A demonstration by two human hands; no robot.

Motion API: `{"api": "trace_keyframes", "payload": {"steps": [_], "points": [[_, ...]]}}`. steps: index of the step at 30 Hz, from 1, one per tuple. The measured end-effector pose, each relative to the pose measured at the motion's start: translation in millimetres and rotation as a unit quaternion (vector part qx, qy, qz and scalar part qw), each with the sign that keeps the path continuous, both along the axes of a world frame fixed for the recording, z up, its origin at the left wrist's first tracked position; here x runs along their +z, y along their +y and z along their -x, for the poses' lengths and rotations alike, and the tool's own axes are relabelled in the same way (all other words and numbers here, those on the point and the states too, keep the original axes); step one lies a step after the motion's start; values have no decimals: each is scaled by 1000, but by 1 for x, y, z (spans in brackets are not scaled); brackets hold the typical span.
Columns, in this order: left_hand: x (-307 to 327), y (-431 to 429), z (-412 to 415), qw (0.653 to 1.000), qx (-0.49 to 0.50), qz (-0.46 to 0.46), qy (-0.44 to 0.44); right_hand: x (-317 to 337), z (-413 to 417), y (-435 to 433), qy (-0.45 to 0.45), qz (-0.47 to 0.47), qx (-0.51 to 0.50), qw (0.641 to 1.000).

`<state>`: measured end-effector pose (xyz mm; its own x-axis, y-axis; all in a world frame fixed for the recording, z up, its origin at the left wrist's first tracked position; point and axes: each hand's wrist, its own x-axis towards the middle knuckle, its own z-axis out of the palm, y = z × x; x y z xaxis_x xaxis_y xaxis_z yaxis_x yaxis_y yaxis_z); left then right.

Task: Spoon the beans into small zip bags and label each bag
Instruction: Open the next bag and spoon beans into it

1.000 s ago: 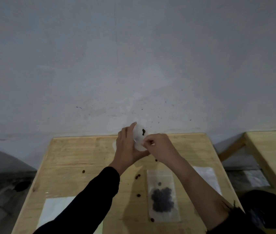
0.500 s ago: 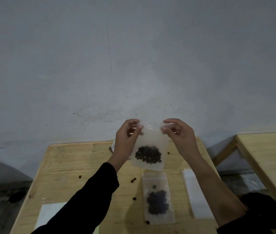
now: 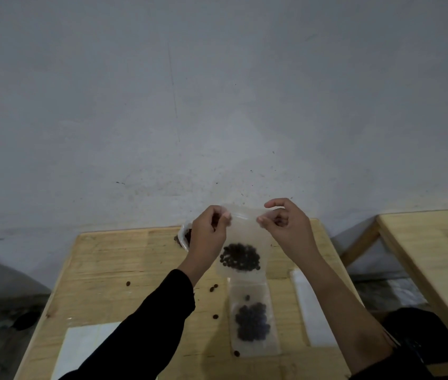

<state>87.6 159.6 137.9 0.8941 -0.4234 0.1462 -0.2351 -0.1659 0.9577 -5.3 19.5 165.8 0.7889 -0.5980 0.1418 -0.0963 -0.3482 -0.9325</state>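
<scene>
Left hand [image 3: 208, 233] and right hand [image 3: 285, 225], fingers curled, each pinch a top corner of the bean-filled zip bag [image 3: 242, 242] upright above the table [image 3: 107, 259].

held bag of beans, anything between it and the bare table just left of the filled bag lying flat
Only a few loose beans lie there. Both the left hand and right hand pinch the held bag above the filled bag.

A second ago both hands were bunched together around the crumpled zip bag [image 3: 240, 242] — now the left hand [image 3: 208, 235] and right hand [image 3: 285, 226] have drawn apart, each pinching a top corner, the bag stretched flat between them, beans [image 3: 240, 256] settled low
</scene>
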Motion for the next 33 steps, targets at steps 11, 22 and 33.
{"api": "trace_keyframes", "payload": {"steps": [11, 22, 33], "points": [[1, 0, 8, 995, -86, 55, 19, 1, 12, 0, 20, 54, 35, 998], [4, -8, 11, 989, -121, 67, 55, -4, 10, -6, 28, 26, 24, 999], [1, -9, 5, 979, -113, 129, 113, -10, 20, -23, -10, -101, 30, 994]]}}
